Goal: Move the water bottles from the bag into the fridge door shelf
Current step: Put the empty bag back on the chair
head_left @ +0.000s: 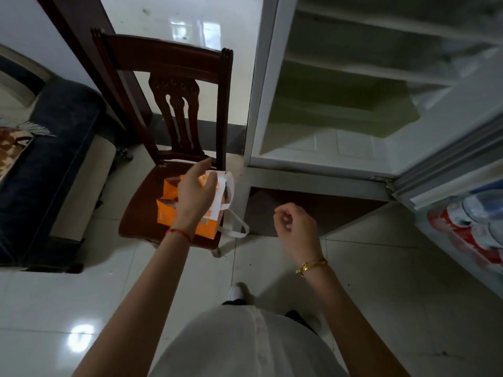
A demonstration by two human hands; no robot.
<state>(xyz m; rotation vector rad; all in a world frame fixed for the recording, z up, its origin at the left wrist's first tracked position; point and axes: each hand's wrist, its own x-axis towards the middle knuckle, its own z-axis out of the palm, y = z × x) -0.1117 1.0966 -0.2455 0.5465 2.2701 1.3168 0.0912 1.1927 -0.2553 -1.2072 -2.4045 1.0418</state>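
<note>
An orange and white bag (167,213) stands on the seat of a dark wooden chair (136,213). My left hand (194,191) is over the bag's mouth, its fingers pinching the white upper edge. My right hand (295,223) hangs in the air to the right of the chair, fingers loosely curled, holding nothing. Water bottles (473,213) with red labels lie in the fridge door shelf (435,232) at the right edge. Whatever is inside the bag is hidden.
The fridge (340,104) stands open ahead, its inner shelves bare. A dark blue sofa (49,164) is at the left. Glossy white floor tiles (394,281) lie under me, and my foot (238,291) shows below.
</note>
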